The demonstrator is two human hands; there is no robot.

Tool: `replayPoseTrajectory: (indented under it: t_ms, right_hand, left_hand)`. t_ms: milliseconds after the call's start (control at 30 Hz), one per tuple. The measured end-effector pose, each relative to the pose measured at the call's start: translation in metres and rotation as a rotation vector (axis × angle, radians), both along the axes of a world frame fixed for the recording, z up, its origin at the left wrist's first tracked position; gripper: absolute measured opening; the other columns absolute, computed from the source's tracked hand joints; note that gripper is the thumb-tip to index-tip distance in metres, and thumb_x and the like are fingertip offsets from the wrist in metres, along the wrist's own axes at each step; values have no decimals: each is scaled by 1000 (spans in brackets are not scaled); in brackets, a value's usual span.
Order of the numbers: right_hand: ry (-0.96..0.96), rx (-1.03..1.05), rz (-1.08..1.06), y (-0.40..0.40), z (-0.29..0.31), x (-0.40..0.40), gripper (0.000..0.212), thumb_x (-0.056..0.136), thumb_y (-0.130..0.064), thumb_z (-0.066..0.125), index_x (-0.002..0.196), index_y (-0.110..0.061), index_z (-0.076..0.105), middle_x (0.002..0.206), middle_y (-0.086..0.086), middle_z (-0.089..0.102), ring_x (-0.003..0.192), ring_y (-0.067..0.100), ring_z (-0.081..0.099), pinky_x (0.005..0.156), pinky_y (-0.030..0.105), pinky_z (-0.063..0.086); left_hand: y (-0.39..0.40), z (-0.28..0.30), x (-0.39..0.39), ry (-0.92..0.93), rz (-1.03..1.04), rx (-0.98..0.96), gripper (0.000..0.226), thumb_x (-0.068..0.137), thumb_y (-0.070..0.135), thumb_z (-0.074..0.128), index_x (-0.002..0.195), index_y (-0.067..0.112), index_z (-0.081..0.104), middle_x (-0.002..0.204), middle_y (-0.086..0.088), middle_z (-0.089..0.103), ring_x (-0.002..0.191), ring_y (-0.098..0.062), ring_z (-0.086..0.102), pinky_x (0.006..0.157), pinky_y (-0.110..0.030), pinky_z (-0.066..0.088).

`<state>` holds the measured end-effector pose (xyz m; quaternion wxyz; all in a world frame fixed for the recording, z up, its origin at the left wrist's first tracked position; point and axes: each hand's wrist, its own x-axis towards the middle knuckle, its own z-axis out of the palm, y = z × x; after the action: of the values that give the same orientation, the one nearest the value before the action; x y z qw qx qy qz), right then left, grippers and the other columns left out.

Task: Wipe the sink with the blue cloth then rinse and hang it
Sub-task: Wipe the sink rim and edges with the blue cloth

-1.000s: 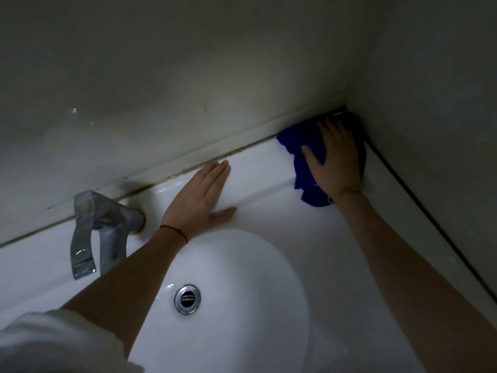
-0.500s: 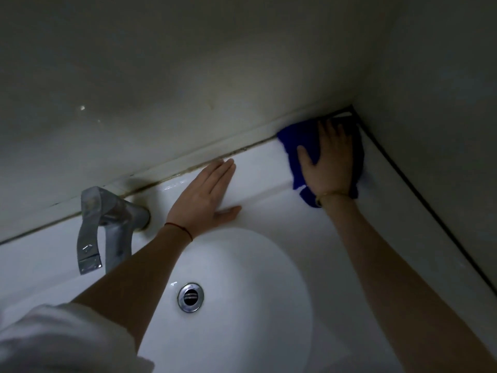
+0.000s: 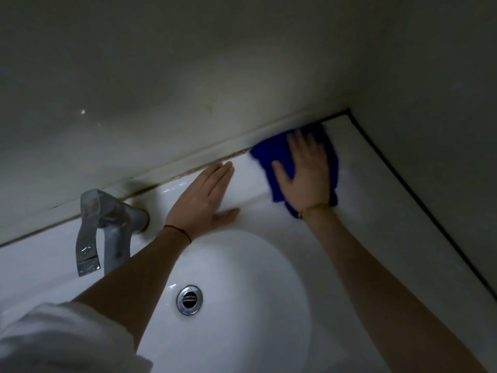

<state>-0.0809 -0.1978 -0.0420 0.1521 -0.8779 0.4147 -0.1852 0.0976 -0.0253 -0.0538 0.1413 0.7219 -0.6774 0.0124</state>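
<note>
Glossy white sink (image 3: 376, 238) ledge: right hand (image 3: 305, 175) spread flat on soft blue cloth (image 3: 266, 154), left hand (image 3: 204, 200) flat

A chrome faucet (image 3: 107, 227) stands at the far left. A chrome drain plug (image 3: 189, 299) sits near centre. Dim walls (image 3: 188, 76) meet at the far right corner.

- cloth (image 3: 271, 154): deep blue, plain
- sink (image 3: 357, 211): glossy white
- drain (image 3: 189, 299): shiny silver with a dark centre
- tap (image 3: 107, 224): dull silver-grey
- sleeve (image 3: 53, 343): white
- left wrist thread (image 3: 179, 231): red
- right wrist band (image 3: 314, 208): tan-gold
- wall (image 3: 188, 76): grey-green, dim
- seam (image 3: 419, 211) along the right wall: black
</note>
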Motion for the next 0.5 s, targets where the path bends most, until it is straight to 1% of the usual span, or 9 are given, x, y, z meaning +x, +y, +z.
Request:
replayPoseTrajectory:
  t_ms: [67,133,167,200,300,367,400,433,500]
  right_hand:
    - [15,-29,230,21,-6,-3,61,98,-46,44,148,-13,34,155,5,31,145,24,23,121,41,11]
    - [47,-57,372,10,-6,-18,61,98,-50,42,148,-16,35,156,2,31,146,20,22,122,37,10]
    - [54,-74,367,-3,-6,-26,61,97,-50,43,147,-15,36,155,3,32,145,22,24,121,37,13]
    - [56,-77,304,-18,-7,-34,62,96,-50,44,146,-14,38,154,5,34,144,24,27,120,38,15]
    - [44,7,-50,-52,-3,-43,64,96,-49,44,146,-11,36,153,10,35,142,30,27,119,42,17]
    - [37,17,-176,-38,-1,-26,64,95,-48,44,147,-10,34,154,10,33,143,31,26,119,44,15]
    - [27,12,-144,-24,-1,-15,64,95,-47,44,146,-10,35,154,10,33,142,31,27,119,44,15]
    - [12,5,-53,-7,-1,-6,63,96,-47,44,146,-10,36,154,10,33,142,30,27,119,43,15]
    - [22,-30,189,20,-5,-1,63,97,-49,42,147,-12,35,155,6,32,144,26,25,121,42,13]
  left_hand:
    - [0,0,0,-7,22,42,85,88,51,62,150,4,29,155,-12,34,144,-28,29,116,-43,32]
    - [0,1,0,-10,35,53,85,88,52,60,151,5,28,156,-11,33,145,-27,28,116,-43,33]
    - [0,1,0,-8,25,38,84,88,50,62,150,3,30,155,-12,35,144,-28,29,116,-44,33]
    - [1,0,1,-6,9,17,83,88,47,65,148,0,33,154,-14,37,143,-30,31,116,-44,33]
    - [1,0,1,0,-4,-30,80,87,44,68,145,-3,38,151,-16,40,141,-32,34,117,-41,31]
    - [0,0,0,-1,-8,-32,80,87,44,67,144,-4,39,151,-16,41,141,-33,35,117,-41,31]
    - [-1,0,0,0,-10,-28,80,86,43,68,144,-4,39,150,-17,41,140,-33,35,116,-42,31]
    - [-1,0,0,-1,-10,-19,81,86,44,68,145,-3,38,151,-17,40,141,-33,35,116,-43,32]
    - [-1,-1,0,-1,10,26,85,86,47,66,148,1,33,153,-14,37,143,-31,31,115,-45,33]
